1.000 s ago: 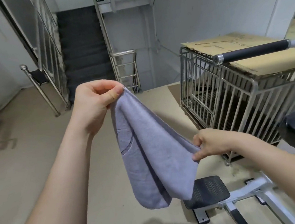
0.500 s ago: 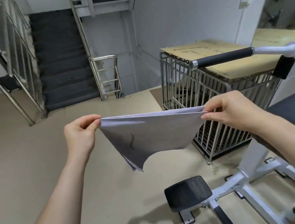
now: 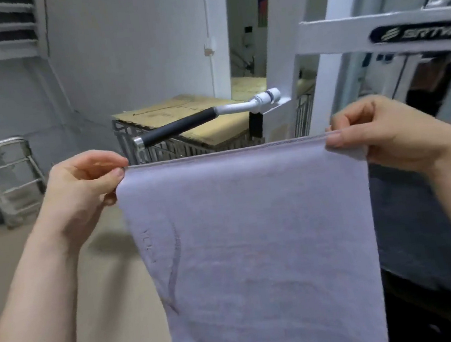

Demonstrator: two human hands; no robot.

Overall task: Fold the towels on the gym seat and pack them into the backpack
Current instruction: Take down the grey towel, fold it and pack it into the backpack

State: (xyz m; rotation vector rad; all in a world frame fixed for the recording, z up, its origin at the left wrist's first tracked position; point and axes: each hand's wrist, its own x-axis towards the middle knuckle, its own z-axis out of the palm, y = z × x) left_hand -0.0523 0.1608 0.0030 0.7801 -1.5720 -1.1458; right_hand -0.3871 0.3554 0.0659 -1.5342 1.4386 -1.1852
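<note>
We hold the lilac towel (image 3: 254, 237) up in the air, left hand (image 3: 86, 192) and right hand (image 3: 389, 135) pinching its top corners (soft, light, limp, so hemmed corners grip best).

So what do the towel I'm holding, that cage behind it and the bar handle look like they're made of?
Towel: soft lavender-grey cloth, likely microfibre or cotton; it hangs limp, with a stitched top hem. Cage: bare metal bars, shiny, probably stainless steel, with flat cardboard on top. Bar handle: matte black grip, seemingly foam or rubber, on a white-painted tube with a chrome end cap.
</note>
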